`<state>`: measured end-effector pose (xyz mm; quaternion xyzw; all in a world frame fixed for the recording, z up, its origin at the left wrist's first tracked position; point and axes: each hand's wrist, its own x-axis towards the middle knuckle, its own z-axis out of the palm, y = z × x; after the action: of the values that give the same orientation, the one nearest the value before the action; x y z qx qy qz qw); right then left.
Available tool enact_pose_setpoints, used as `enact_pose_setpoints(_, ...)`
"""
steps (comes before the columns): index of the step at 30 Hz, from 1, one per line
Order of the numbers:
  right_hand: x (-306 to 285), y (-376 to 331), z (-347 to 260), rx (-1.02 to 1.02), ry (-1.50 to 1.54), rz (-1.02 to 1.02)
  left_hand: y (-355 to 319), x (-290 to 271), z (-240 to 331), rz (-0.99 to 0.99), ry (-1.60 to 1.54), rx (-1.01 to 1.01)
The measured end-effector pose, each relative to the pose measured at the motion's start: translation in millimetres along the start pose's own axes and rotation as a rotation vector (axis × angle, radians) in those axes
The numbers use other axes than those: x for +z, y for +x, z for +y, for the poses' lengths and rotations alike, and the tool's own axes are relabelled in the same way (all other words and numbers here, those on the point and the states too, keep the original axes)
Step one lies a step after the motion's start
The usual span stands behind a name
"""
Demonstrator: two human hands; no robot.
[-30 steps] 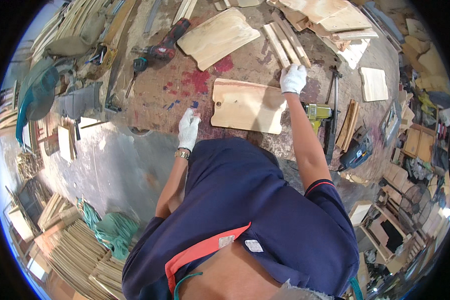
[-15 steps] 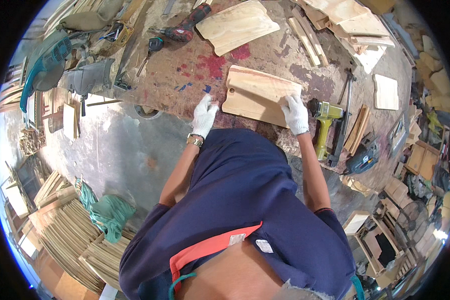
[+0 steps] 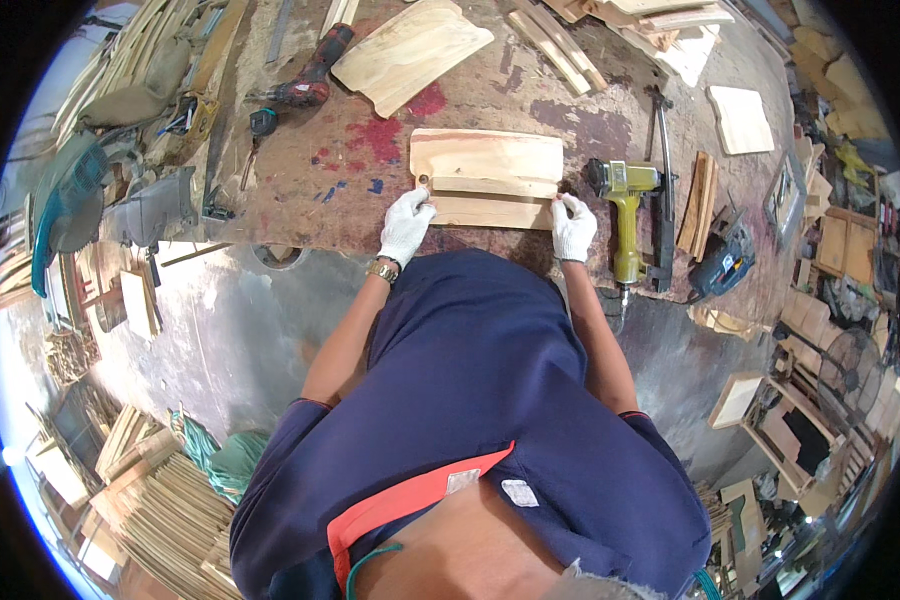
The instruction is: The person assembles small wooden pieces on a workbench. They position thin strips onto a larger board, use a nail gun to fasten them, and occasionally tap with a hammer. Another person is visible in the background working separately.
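Note:
A pale wooden board [image 3: 485, 152] with a dark round hole at its left end lies at the table's near edge. Across its middle runs what looks like a narrow wooden strip [image 3: 495, 187], casting a dark line below it. My left hand [image 3: 406, 225], in a white knit glove, closes its fingers at the strip's left end, just below the hole. At the other end my gloved right hand [image 3: 573, 228] pinches with thumb and fingers. Whether the strip touches the board I cannot tell.
To the right are a yellow-green air nailer [image 3: 625, 205], a long dark bar clamp [image 3: 662, 190] and a blue jigsaw-like tool [image 3: 720, 262]. A red-black drill [image 3: 315, 85], a tape measure [image 3: 263, 121] and another board [image 3: 410, 52] lie farther off. A teal saw [image 3: 70, 195] stands left.
My right hand has left the board's right end and come nearer my left. The board now lies straighter, with a strip showing across it. The view has shifted slightly.

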<state>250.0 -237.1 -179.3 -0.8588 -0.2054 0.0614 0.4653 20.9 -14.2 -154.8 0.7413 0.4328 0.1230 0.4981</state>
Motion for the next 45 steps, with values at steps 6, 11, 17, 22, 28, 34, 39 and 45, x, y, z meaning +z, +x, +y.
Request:
enact_pose_setpoints(6,12,-2,0,0.069,0.028,0.020,0,-6,-4,-0.116,-0.146,-0.125)
enact_pose_setpoints(11,13,-3,6,0.113,0.106,-0.010,0,-4,-5,-0.134,-0.173,-0.121)
enact_pose_setpoints(17,15,0,13,0.236,0.223,-0.058,-2,-5,-1,-0.091,-0.112,-0.087)
enact_pose_setpoints(22,12,0,11,0.214,0.272,-0.081,-4,-3,2,-0.061,-0.130,-0.114)
enact_pose_setpoints(28,14,0,9,0.232,0.292,-0.074,-5,-6,7,-0.057,-0.140,-0.054)
enact_pose_setpoints(34,15,0,7,0.215,0.260,-0.055,-3,-4,3,-0.034,-0.118,-0.044)
enact_pose_setpoints(39,14,1,5,0.201,0.253,-0.070,-3,-4,1,-0.079,-0.149,-0.067)
enact_pose_setpoints(45,16,0,5,0.219,0.305,-0.061,-3,-6,4,-0.083,-0.180,-0.115)
